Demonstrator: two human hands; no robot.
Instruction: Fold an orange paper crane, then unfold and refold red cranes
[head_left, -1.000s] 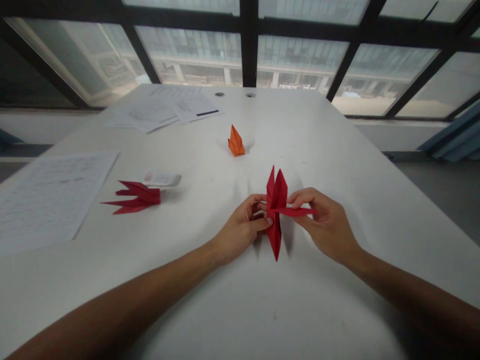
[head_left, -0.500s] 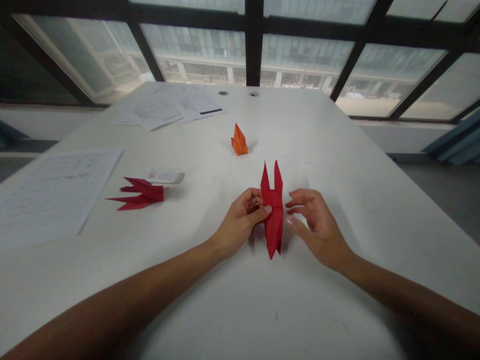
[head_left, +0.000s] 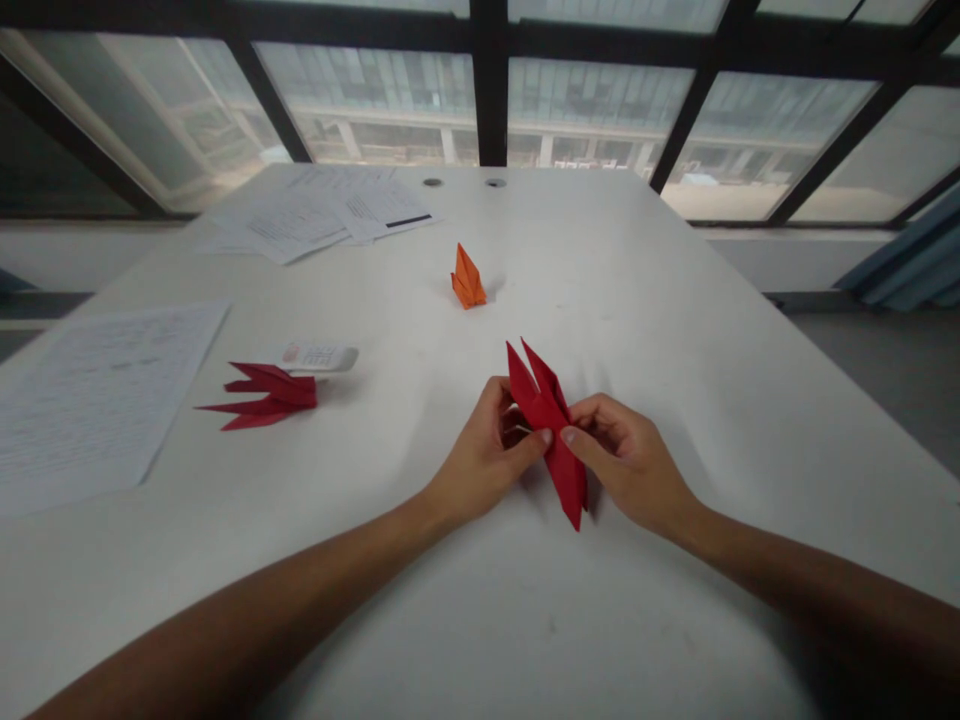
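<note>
A folded red paper figure (head_left: 551, 425) with two pointed tips at its far end is held over the white table (head_left: 675, 330). My left hand (head_left: 487, 460) pinches its left side between thumb and fingers. My right hand (head_left: 626, 460) pinches its right side, thumb on top. The figure tilts, its far tips leaning left and its near point toward the right.
A second red folded figure (head_left: 262, 397) lies to the left beside a small white calculator (head_left: 321, 357). An orange folded figure (head_left: 467, 279) stands farther back. Printed sheets lie at the left edge (head_left: 97, 390) and at the far left (head_left: 322, 212). Windows run behind the table.
A side flap that stuck out to the right was folded flat. My right hand let go for a moment and now grips again. The figure has tilted, tips leaning left.
</note>
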